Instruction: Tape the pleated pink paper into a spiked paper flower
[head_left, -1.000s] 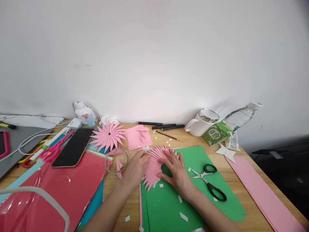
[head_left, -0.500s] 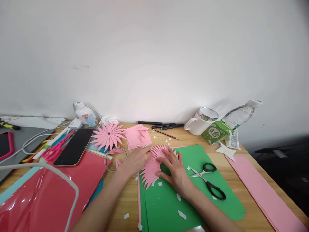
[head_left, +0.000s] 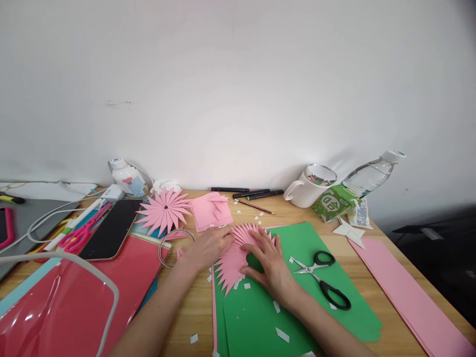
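Wooden bench is carrying green sheets, with pink pleated paper lying over their far-left corner. The left hand is touching its edge, grip unclear; the right hand is splaying across it. Fold-arranging is seemingly underway, calling next for gentle, even spreading.

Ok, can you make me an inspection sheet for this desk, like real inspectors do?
Surface: wooden table, with green sheets lying on it.
Job's things: pleated pink paper on the green sheets; a pink paper wheel farther back, to the left.
Clutter: white scraps, black-handled scissors, phone, mug.
Hands: left hand at the pleated pink paper's left edge; right hand spread over its right part.
Cables: white cable at left; its ends are hard to follow.
Surroundings: pale wall behind; right side too dark to make out.
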A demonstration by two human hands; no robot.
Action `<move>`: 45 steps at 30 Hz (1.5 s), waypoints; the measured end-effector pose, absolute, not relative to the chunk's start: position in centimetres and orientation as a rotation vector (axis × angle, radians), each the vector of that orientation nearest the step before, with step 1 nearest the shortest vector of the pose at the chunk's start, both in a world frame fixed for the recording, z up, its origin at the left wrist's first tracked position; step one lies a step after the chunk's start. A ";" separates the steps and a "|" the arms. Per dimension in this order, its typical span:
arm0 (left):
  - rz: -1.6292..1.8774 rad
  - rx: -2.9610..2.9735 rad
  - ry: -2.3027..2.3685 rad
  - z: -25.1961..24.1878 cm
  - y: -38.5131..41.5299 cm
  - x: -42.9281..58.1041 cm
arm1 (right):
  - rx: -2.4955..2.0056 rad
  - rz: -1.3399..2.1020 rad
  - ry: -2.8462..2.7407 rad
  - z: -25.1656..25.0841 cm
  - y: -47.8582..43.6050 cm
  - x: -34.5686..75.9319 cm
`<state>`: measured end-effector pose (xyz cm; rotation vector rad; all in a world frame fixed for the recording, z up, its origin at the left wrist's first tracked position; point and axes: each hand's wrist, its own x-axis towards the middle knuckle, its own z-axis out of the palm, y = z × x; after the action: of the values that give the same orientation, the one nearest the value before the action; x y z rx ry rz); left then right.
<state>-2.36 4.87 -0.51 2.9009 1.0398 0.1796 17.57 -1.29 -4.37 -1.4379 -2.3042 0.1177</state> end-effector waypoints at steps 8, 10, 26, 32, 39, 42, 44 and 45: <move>0.232 2.900 1.028 -0.4 4.7 -2.6 | -1.443 0.142 -2.311 -4.4 -1.3 17.7; 0.239 2.904 1.033 -0.4 4.6 -2.6 | -1.446 0.139 -2.311 -4.3 -1.3 17.7; 0.179 2.942 1.035 -0.6 4.4 -2.3 | -1.449 0.199 -2.314 -4.1 -1.3 17.6; 0.231 2.990 0.982 -0.8 4.5 -2.2 | -1.432 0.186 -2.317 -4.1 -1.3 17.7; 0.392 2.778 1.029 -1.5 4.6 -1.9 | -1.442 0.164 -2.316 -4.2 -1.3 17.7; 0.425 2.711 1.032 -1.5 4.6 -1.9 | -1.433 0.149 -2.323 -4.2 -1.3 17.7; 0.431 2.675 1.048 -1.5 4.7 -1.9 | -1.425 0.154 -2.337 -4.2 -1.4 17.7; 0.438 2.654 1.057 -1.5 4.7 -1.9 | -1.423 0.161 -2.346 -4.1 -1.4 17.7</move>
<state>-1.90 4.66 -1.52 2.6545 1.0568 0.4382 17.73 -1.37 -4.12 -1.4229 -2.3458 0.1613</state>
